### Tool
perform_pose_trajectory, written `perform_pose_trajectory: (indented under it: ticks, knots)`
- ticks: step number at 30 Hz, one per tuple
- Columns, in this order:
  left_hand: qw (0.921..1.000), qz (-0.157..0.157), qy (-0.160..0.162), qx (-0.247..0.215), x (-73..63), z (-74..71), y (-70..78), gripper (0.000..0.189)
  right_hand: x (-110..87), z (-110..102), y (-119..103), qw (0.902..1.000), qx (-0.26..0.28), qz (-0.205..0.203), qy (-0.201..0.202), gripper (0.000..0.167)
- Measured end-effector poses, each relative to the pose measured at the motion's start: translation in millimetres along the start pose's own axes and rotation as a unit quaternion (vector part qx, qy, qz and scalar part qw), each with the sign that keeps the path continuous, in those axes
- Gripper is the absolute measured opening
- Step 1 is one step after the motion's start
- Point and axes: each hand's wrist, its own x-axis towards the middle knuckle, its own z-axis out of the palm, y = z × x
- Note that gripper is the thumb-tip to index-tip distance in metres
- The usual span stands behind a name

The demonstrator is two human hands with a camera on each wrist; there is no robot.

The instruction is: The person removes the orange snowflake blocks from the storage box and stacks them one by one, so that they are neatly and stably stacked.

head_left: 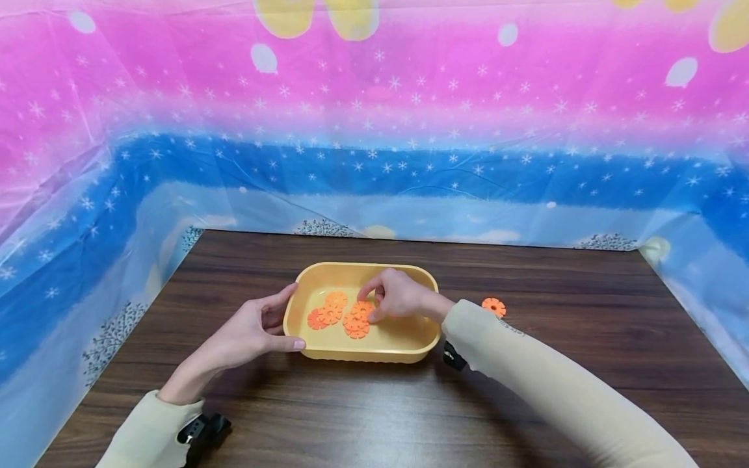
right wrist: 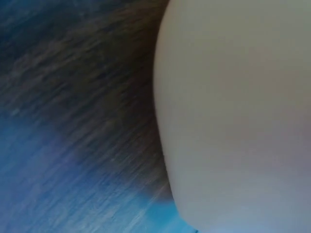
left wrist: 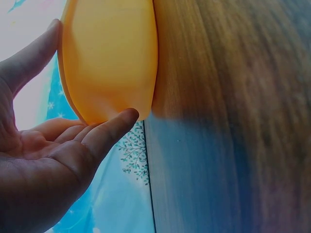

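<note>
A yellow plastic basin [head_left: 374,356] stands on the table, holding several orange notched discs [head_left: 330,314] in two overlapping clusters. My left hand [head_left: 251,331] grips the basin's left end, thumb at the near corner of the rim and fingers along the outer wall. The left wrist view shows this hand [left wrist: 58,150] around the end of the basin [left wrist: 112,53]. Reaching over the right end, my right hand [head_left: 400,296] pinches an orange notched disc [head_left: 361,308] at the right cluster between thumb and index finger. In the right wrist view the basin wall [right wrist: 233,116] is blurred, and that hand is out of frame.
One more orange notched disc [head_left: 494,307] lies on the dark wood table [head_left: 374,416], right of the basin and beside the right sleeve. A pink and blue patterned cloth [head_left: 374,162] hangs behind the table and along its sides.
</note>
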Motion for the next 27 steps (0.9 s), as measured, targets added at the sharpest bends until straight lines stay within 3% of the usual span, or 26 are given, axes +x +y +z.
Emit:
perform_pose_trajectory:
  ticks: [12, 21, 27]
  knots:
    - [1.0000, 0.005, -0.004, -0.005, -0.1, -0.1, 0.0, 0.105, -2.0, 3.5, -0.1, 0.9984, 0.007, -0.055, 0.006, 0.033]
    - [1.0000, 0.003, -0.004, -0.001, 0.4, 0.1, 0.0, 0.105, -1.9, 2.7, 1.6, 0.9965, 0.006, -0.075, -0.035, 0.053]
    - [1.0000, 0.004, -0.003, -0.002, 0.0, -0.1, 0.8, 0.105, -2.2, 1.8, 0.6, 0.9939, -0.020, -0.099, -0.044, 0.049]
